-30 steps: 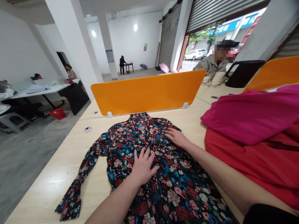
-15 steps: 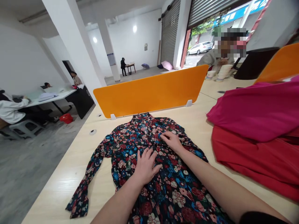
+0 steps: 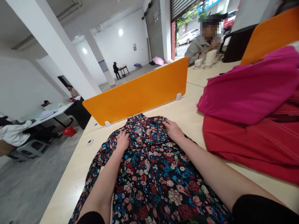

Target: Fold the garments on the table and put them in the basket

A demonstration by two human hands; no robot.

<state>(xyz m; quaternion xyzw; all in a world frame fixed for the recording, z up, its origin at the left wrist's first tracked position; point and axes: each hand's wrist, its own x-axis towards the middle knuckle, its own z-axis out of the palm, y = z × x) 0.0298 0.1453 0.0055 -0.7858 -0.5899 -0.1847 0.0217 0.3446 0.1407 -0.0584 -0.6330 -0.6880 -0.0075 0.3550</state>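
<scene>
While the flowery shirt (image 3: pixel 151 168) is lying flat on the counter (image 3: pixel 187 115), I am pressing my left hand (image 3: pixel 123 140) and right hand (image 3: pixel 173 130) open on its shoulders, fingers gripping nothing; no fold made yet.

Bare counter (image 3: pixel 187 113) lies open between the floral garment (image 3: pixel 151 168) and the orange divider (image 3: pixel 137 93), which walls off the far edge. Stacked red and magenta cloth (image 3: pixel 252 118) blocks the right; the left edge drops to floor (image 3: pixel 28 177).

- Floral garment (image 3: pixel 151 174): lower part cut off by the bottom edge; its right sleeve is hidden beneath the right forearm.
- Red cloth (image 3: pixel 252 143) and magenta cloth (image 3: pixel 249 90): cut off at the right edge.
- Distant figure at a table (image 3: pixel 115 67): too small to resolve.
</scene>
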